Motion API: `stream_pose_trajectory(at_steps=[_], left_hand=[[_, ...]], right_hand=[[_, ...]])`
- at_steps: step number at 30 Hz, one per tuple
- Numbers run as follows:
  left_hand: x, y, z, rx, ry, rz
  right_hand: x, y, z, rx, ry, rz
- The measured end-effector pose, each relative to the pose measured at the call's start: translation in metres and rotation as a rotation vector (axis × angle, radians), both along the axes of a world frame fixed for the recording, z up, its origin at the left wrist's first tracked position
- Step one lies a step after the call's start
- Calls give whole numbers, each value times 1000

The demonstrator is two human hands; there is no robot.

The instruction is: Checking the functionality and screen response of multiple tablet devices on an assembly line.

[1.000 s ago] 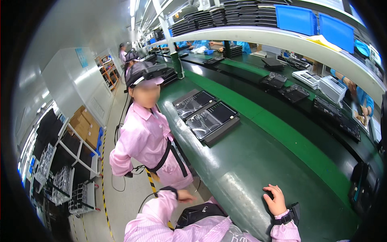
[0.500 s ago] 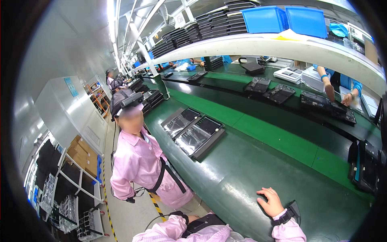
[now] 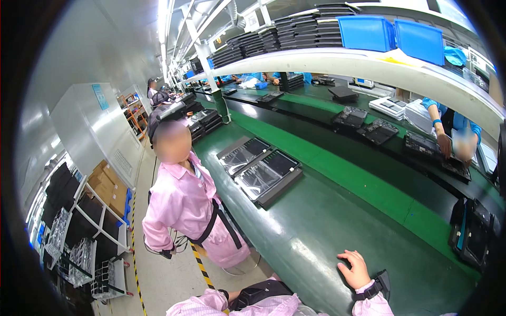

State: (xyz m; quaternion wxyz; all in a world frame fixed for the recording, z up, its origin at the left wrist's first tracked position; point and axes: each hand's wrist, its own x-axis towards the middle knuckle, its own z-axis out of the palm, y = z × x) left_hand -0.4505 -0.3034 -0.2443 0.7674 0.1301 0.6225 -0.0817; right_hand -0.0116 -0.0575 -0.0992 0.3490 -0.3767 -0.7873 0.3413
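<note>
My right hand (image 3: 355,269) lies on the green tabletop (image 3: 316,221) near its front edge, fingers stretched and slightly spread, holding nothing. A black strap with a small device (image 3: 375,286) circles that wrist. Only a little of my left hand (image 3: 233,296) shows by my waist at the lower edge, beside a black strap or pouch (image 3: 261,293); its fingers are hidden. Ahead and to the left on the tabletop, two flat black laptop-like parts under clear film (image 3: 268,174) lie side by side, well away from both hands.
A person in pink (image 3: 182,203) stands at my left beside the bench. Across the conveyor (image 3: 348,158), a co-worker's hands (image 3: 445,145) handle a laptop base. Blue bins (image 3: 366,32) sit on the overhead shelf (image 3: 327,60). Stacked black parts (image 3: 477,231) stand at far right.
The view has shifted slightly, moving the bench and shelf a little right in the picture. My right hand stays on the tabletop. The co-worker's hands have moved closer to the laptop base.
</note>
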Motion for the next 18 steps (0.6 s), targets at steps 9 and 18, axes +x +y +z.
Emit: stream_pose_trajectory(at_steps=[9,18], left_hand=[[-101,49,11,573,540,3],[4,21,-121,686,157,-23]], right_hand=[[3,-2,1,-6,27,-2],[1,-2,-9,-18,-10,-14]])
